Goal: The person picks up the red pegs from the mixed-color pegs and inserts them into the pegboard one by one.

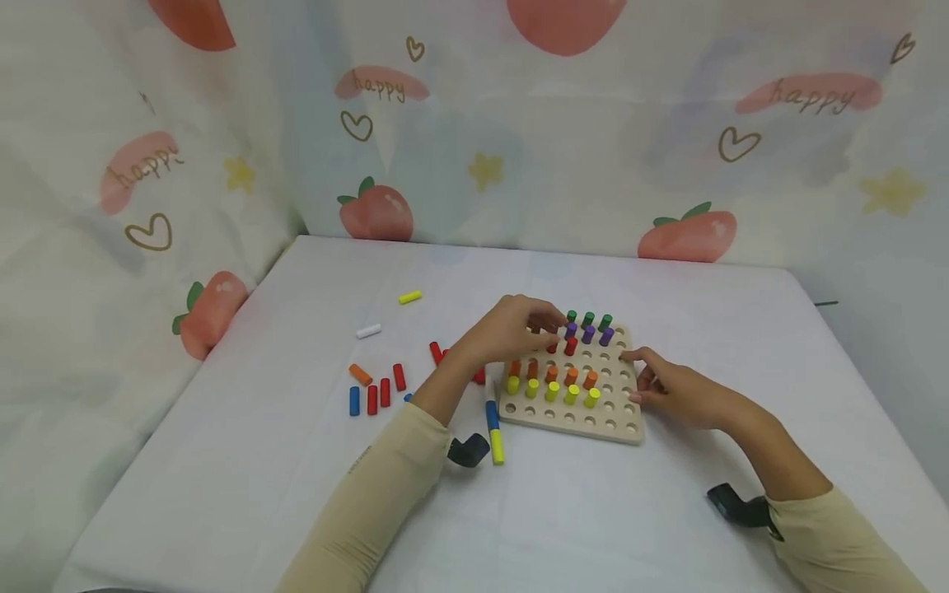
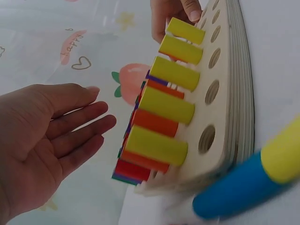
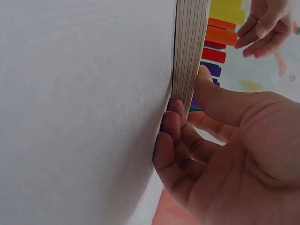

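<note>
A wooden pegboard [image 1: 567,425] lies on the white table, with rows of yellow pegs [image 1: 552,390], orange pegs [image 1: 552,375], red pegs [image 1: 570,346], purple pegs [image 1: 588,334] and green pegs [image 1: 588,319] standing in its holes. Over the board's far left part hovers my left hand [image 1: 511,325], near the red pegs; in the left wrist view its fingers are loosely extended and nothing is in them. My right hand [image 3: 234,140] grips the board's right edge, thumb on the top face and curled fingertips against the side. Part of the red row is hidden behind the left hand.
Left of the board lie loose red pegs [image 1: 385,393], a blue peg [image 1: 354,401], an orange peg [image 1: 361,374], a white peg [image 1: 368,331] and a yellow peg [image 1: 410,296]. Along the board's left edge a blue peg [image 1: 493,416] and a yellow peg [image 1: 497,447] lie end to end.
</note>
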Action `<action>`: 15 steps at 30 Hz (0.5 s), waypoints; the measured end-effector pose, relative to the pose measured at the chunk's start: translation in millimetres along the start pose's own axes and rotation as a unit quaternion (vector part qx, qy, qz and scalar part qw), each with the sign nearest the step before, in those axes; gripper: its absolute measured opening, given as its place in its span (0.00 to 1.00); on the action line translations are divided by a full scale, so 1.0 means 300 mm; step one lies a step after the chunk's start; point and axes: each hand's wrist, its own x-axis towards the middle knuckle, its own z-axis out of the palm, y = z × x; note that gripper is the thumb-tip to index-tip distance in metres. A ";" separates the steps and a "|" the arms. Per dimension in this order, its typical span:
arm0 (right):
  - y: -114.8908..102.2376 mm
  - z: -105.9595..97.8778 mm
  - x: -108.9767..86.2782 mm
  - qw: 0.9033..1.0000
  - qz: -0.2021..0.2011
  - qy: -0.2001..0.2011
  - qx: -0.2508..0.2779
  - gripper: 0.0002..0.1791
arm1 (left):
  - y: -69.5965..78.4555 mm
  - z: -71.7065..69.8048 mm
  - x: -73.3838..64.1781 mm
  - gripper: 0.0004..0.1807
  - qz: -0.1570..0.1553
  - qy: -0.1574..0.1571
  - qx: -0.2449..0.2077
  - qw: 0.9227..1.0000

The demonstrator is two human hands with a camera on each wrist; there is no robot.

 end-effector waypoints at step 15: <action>0.010 0.003 -0.002 1.000 0.002 0.001 0.006 0.33 | -0.081 -0.094 -0.129 0.15 0.001 0.004 0.021 1.000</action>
